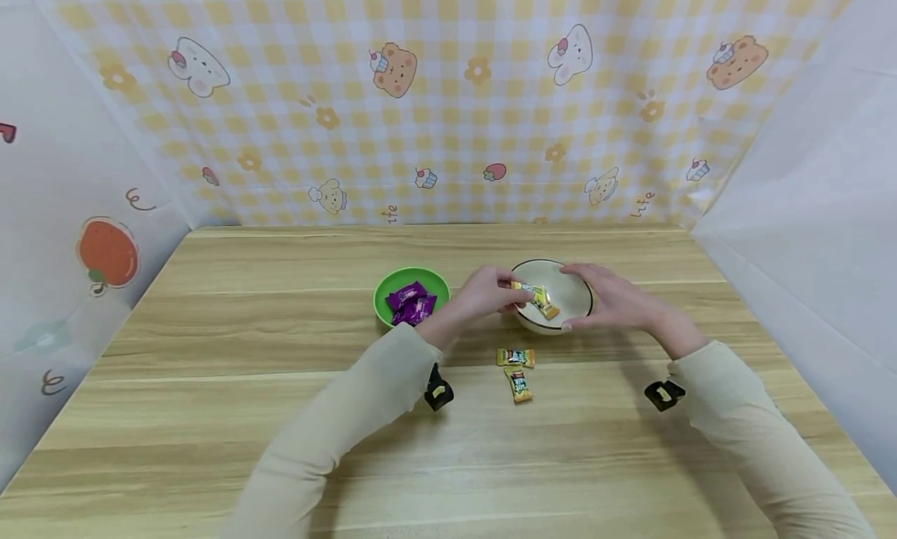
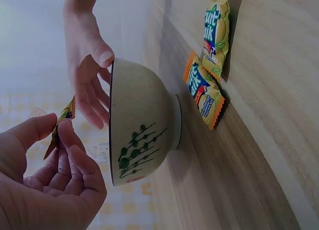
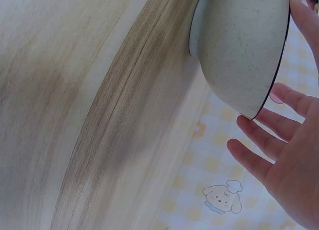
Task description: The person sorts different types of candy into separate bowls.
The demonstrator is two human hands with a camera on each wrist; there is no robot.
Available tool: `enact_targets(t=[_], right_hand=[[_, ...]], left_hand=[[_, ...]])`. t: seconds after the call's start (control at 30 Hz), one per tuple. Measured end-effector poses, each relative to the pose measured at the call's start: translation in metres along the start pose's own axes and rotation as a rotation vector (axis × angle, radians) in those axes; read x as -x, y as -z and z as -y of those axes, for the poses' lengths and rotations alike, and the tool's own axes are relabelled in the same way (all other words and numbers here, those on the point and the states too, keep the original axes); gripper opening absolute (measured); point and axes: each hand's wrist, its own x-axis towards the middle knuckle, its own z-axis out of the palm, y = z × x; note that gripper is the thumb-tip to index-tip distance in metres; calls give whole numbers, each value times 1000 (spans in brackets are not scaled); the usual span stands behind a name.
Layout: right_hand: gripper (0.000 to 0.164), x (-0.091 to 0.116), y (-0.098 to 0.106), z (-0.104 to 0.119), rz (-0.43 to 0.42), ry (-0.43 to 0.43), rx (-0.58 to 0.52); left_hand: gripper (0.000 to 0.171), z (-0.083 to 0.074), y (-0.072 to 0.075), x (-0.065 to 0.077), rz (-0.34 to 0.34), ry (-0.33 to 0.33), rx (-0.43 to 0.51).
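Note:
Between thumb and fingertips, my left hand [image 1: 488, 296] pinches a small yellow wrapped candy [image 2: 64, 124] over the near-left rim of the cream bowl [image 1: 571, 290]. Another yellow-orange wrapper [image 1: 549, 311] shows inside that bowl, just beyond the pinched one. My right hand [image 1: 613, 299] spans the bowl's right side, fingers spread and only slightly bent. Its thumb and fingertips [image 3: 281, 93] rest at the dark rim. The bowl stands upright, with a green plant pattern [image 2: 137, 147] on its side. Two more yellow candies [image 1: 515, 357] [image 1: 518, 385] lie on the table in front of it.
Left of the cream bowl is a green bowl [image 1: 378, 297] of several purple wrapped candies [image 1: 413, 301], partly covered by my left forearm. Both stand on a wood-grain table [image 1: 280, 305]. A checked cloth [image 1: 448, 134] hangs behind, with white sheets [image 1: 806, 173] at the sides.

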Motion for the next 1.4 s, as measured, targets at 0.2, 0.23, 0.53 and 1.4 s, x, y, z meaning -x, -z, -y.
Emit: enact_targets(t=[0.2,0.23,0.53,1.4], right_hand=[[88,2,0,0,2,-3,-4],[88,2,0,0,2,-4,-5],[88,4,1,3,5,-27,-4],[86,1,1,3,-11,1,-12]], left_hand=[[19,-3,-7,-8,-3,-2,-17],[19,-3,-9,-9,-2,-9,-19],[15,-2,-16,-9,-7,-53,8],[25,40,4,26,98,-47,-10]])
